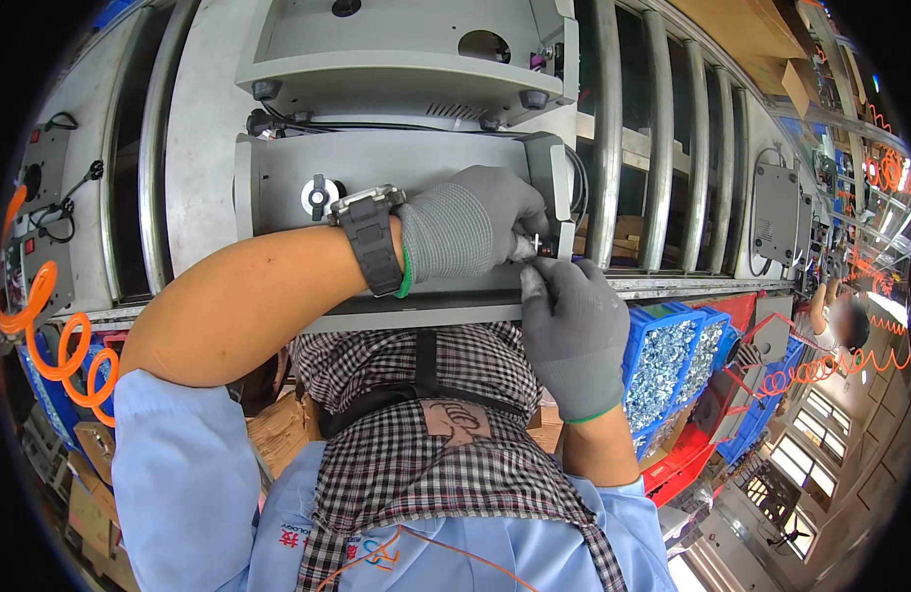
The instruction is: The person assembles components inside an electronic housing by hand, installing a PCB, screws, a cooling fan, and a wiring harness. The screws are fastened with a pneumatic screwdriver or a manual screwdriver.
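Observation:
In front of me lies an open grey metal housing with a round white-and-black fitting on its floor. My left hand, in a grey glove with a black watch at the wrist, reaches across to the housing's right end. Its fingers are closed in a pinch around a small metallic part, too small to name. Close against it from below, my right hand, gloved too, has thumb and forefinger pinched at the same spot. What those fingers hold is hidden.
Another grey housing stands just beyond, with black cables between the two. Metal rollers run on both sides. Blue bins of small metal parts sit at the right. Orange coiled hoses hang left; another person is far right.

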### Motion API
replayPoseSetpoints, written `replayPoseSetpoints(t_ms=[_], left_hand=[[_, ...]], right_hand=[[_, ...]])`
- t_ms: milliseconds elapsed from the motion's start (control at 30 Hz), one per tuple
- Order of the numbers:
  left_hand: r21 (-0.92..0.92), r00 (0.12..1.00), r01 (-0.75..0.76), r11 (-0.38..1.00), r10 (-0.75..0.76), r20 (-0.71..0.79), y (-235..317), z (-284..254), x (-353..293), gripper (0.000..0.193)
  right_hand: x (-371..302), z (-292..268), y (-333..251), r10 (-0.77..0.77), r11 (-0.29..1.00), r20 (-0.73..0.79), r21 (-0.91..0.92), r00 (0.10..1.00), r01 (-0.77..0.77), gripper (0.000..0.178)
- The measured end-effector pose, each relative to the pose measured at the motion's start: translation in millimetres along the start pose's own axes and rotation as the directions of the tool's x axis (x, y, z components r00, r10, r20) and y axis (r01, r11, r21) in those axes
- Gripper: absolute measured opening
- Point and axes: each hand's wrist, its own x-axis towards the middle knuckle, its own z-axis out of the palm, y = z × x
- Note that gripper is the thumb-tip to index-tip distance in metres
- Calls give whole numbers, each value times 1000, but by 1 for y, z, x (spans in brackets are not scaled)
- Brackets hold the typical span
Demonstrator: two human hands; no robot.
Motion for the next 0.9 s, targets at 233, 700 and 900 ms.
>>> replayPoseSetpoints(t_ms=[233, 700, 900], left_hand=[[90, 1000, 15, 996, -15, 7, -10, 8, -4, 25], [161, 993, -106, 981, 113, -33, -16, -3, -5, 25], [169, 985, -174, 970, 170, 38, -16, -15, -6, 22]], right_hand=[[2, 8, 15, 169, 903, -291, 430, 942, -29, 17], [11, 62, 27, 236, 849, -411, 528, 880, 19, 23], [17, 61, 23, 153, 903, -442, 426, 884, 57, 23]])
